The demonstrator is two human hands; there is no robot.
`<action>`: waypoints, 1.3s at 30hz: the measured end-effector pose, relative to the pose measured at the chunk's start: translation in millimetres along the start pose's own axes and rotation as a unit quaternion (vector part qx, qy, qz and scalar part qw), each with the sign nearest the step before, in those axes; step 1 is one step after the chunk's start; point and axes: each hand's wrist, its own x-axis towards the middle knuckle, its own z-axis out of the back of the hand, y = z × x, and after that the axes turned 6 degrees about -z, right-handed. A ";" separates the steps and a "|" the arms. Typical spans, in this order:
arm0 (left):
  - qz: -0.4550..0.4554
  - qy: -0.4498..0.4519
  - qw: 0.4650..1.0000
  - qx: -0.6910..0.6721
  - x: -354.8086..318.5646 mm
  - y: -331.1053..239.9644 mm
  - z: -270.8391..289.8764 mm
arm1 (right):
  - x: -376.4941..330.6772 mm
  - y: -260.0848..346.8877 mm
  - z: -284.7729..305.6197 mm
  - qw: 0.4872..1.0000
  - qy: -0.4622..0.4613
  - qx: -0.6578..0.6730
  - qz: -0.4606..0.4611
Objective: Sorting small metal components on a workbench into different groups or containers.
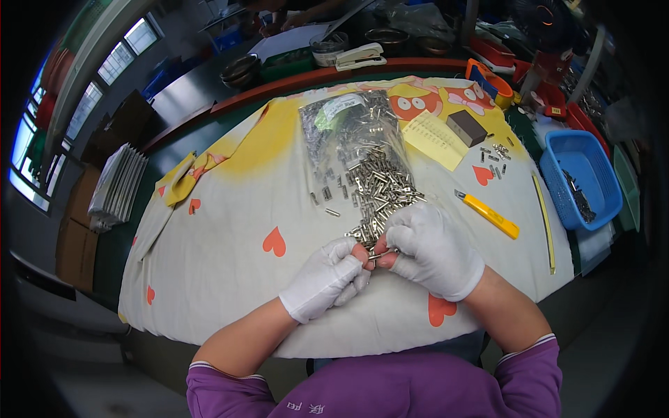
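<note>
Both my hands wear white gloves with bare fingertips and meet at the near end of a pile of small metal parts (387, 184). My left hand (326, 277) pinches a small silvery metal part (375, 256) from the left. From the right, thumb and fingers of my right hand (433, 254) close on the same part. Its exact shape is too small to make out. Behind my hands the pile spills out of a clear plastic bag (327, 150), which holds more such parts. A few loose ones lie left of the heap.
The heart-patterned cloth (230, 279) covers the table. To the right lie a yellow utility knife (491, 214), a yellow note (433, 139), a dark block (467, 128), a thin yellow strip (543, 223) and a blue basket (582, 177). A stapler (360, 57) and bowls stand beyond.
</note>
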 end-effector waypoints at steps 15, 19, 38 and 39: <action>0.000 0.017 1.000 0.003 0.1 2.7 2.5 | 4.6 -2.2 -1.8 0.998 -0.018 0.017 0.053; 0.002 -0.007 1.000 -0.012 1.8 0.5 0.1 | 4.7 0.9 0.6 0.998 -0.002 -0.007 0.063; -0.013 -0.005 0.999 -0.038 0.3 0.2 2.8 | -5.3 -5.0 0.8 0.991 0.078 -0.094 -0.053; -0.014 -0.005 0.999 -0.037 0.3 -1.2 0.6 | -5.0 -4.4 1.2 0.995 0.057 -0.065 -0.048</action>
